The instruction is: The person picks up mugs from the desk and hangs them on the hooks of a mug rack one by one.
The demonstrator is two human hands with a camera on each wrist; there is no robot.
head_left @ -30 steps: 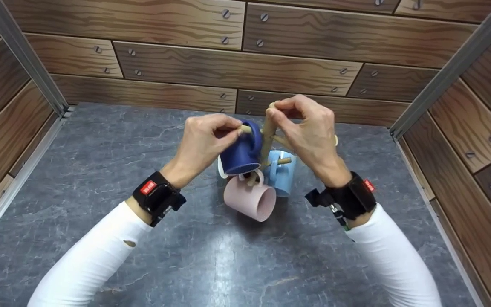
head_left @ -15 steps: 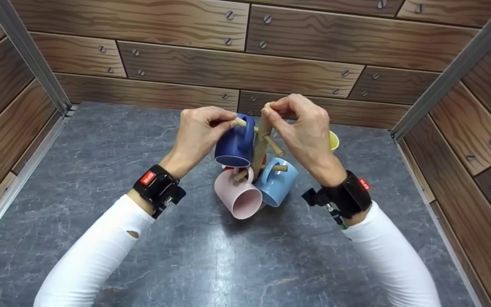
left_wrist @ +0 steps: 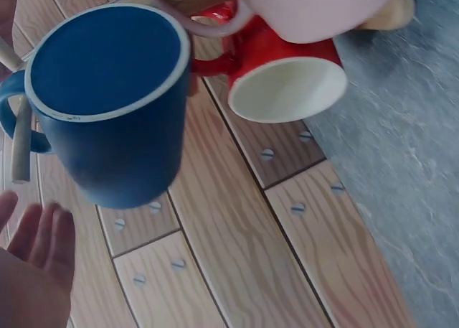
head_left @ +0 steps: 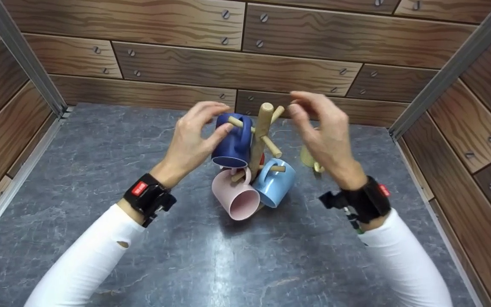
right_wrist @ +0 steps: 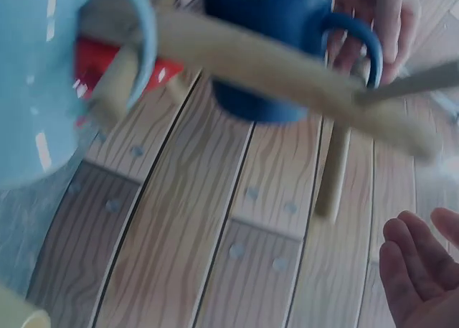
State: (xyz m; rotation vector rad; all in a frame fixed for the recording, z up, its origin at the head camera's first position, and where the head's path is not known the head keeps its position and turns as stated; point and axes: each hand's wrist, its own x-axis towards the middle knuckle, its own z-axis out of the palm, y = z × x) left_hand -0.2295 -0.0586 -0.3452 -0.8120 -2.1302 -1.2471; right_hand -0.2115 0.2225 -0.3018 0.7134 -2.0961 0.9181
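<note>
A wooden mug tree [head_left: 264,119] stands in the middle of the table. From an upper peg hangs a dark blue mug [head_left: 229,147], its base toward the left wrist camera. My left hand [head_left: 190,138] is beside that mug, fingers spread around the peg's end; in the left wrist view the fingertips sit just off it. To the right of the post's top, my right hand [head_left: 324,132] holds nothing, its fingers loosely bent. Lower pegs carry a pink mug [head_left: 230,192] and a light blue mug [head_left: 280,183]. Behind them hangs a red mug [left_wrist: 258,48], mostly hidden in the head view.
A yellow mug [head_left: 307,157] stands on the grey table [head_left: 164,260] behind my right hand, partly covered by it. Two upper pegs, including the front one [head_left: 272,146], carry no mug. Wood-print walls [head_left: 177,59] enclose the back and sides.
Both hands have let go: the left of the blue mug's peg, the right of the post's top, moving off rightward. Earlier the mug tree turned and shifted slightly left; the blue mug stays hanging.
</note>
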